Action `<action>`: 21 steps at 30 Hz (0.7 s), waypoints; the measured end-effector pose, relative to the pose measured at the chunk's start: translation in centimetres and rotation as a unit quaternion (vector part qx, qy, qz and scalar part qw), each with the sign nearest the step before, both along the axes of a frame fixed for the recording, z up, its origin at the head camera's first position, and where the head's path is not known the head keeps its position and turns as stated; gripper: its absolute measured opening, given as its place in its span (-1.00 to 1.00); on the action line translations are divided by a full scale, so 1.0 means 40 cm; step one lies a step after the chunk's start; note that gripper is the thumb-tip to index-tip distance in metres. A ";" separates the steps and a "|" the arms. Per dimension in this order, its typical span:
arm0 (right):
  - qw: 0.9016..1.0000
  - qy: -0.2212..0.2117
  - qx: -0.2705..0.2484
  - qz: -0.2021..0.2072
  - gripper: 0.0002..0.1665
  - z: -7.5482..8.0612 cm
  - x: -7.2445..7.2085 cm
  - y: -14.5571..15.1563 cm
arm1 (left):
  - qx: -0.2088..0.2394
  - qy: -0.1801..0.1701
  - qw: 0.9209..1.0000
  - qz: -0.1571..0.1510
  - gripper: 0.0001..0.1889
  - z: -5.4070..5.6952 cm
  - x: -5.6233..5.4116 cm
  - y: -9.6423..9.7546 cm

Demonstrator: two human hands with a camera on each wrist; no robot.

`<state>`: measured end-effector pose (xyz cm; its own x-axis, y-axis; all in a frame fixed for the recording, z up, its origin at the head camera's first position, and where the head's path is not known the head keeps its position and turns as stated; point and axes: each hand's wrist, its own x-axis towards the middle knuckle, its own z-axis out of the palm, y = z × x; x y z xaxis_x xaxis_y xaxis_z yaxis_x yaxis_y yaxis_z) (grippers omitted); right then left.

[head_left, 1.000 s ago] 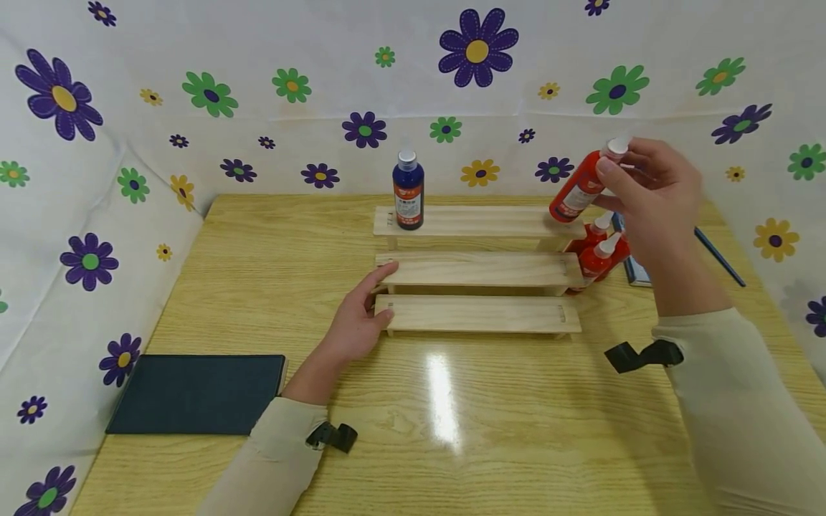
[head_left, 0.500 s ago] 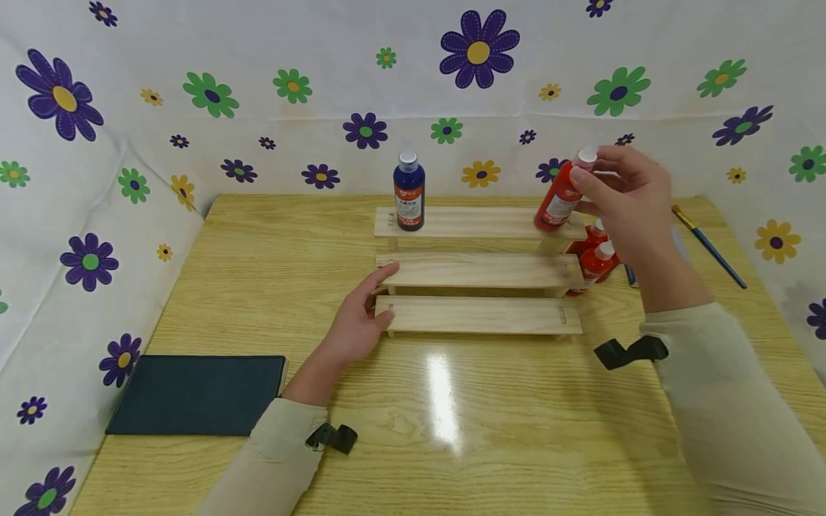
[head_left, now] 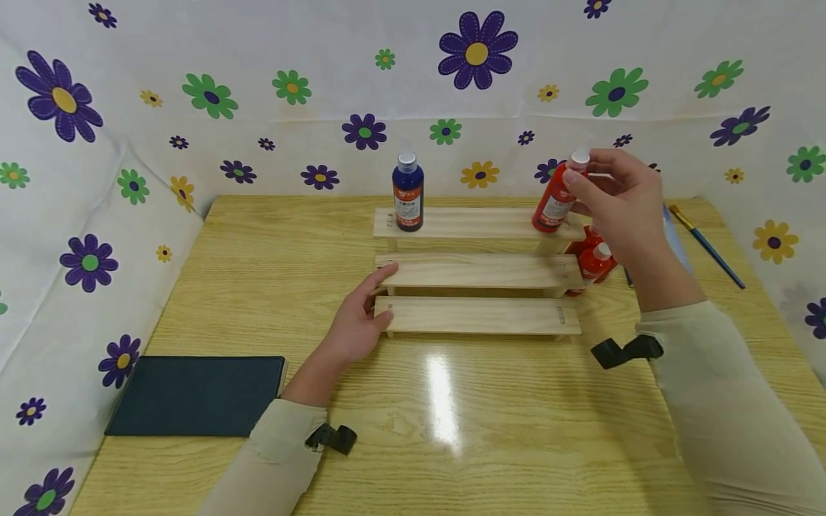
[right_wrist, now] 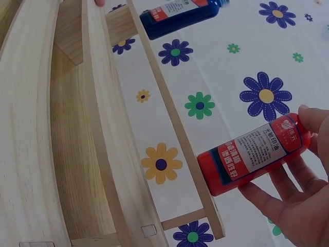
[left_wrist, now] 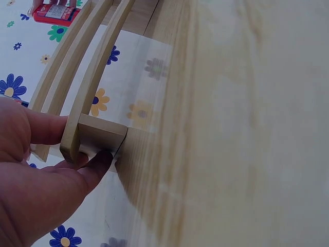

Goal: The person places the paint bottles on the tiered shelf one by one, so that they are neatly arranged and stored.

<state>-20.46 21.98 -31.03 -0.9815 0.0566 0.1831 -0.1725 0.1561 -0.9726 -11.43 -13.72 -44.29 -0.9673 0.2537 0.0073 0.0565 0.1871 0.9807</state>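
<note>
Works at a yellowish wood-grain surface point(head_left: 516, 444), before a white cloth point(head_left: 258, 36) printed with purple, green and yellow flowers. At far left, has a dark, flat rectangular thing point(head_left: 193, 394) lying on the surface, one corner partly behind the left sleeve point(head_left: 274, 459). Next, grips the near left end of a three-tier wooden rack point(head_left: 477, 271) with the left hand point(head_left: 355, 328), index finger at the middle tier and thumb at the lowest. Has a blue bottle point(head_left: 409, 195) upright toward the left end of the top tier, label facing forward. Further right, pinches a red bottle point(head_left: 555, 202) near its neck between thumb and fingers of the right hand point(head_left: 621, 201), tilted, with its base at the right end of the top tier; cannot tell whether fully resting. Just beside the rack's right end, has more red bottles point(head_left: 590, 265) close together, partly hidden. Past the right wrist, has a pale-blue thing point(head_left: 675, 240) half covered, then a blue-handled paintbrush point(head_left: 713, 252) lying slantwise on the surface
</note>
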 end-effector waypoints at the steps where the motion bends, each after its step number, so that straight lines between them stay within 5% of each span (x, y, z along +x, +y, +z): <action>1: 1.000 -0.003 0.010 -0.003 -0.58 0.000 0.001 0.000 | 0.000 0.000 1.000 0.000 -0.24 0.000 0.000 0.000; 10: 0.999 0.028 -0.002 -0.019 -0.54 0.006 0.021 0.032 | -0.002 0.001 1.000 0.000 -0.23 -0.006 -0.001 0.000; 21: 0.997 0.031 0.006 -0.064 -0.51 0.026 0.097 0.100 | 0.006 -0.005 1.000 0.001 -0.23 0.002 0.001 0.000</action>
<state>-16.58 25.99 -29.99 -0.9530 0.1784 0.2447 -0.2100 0.1929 -0.9585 -11.39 -13.72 -44.22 -0.9678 0.2516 0.0014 0.0470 0.1754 0.9834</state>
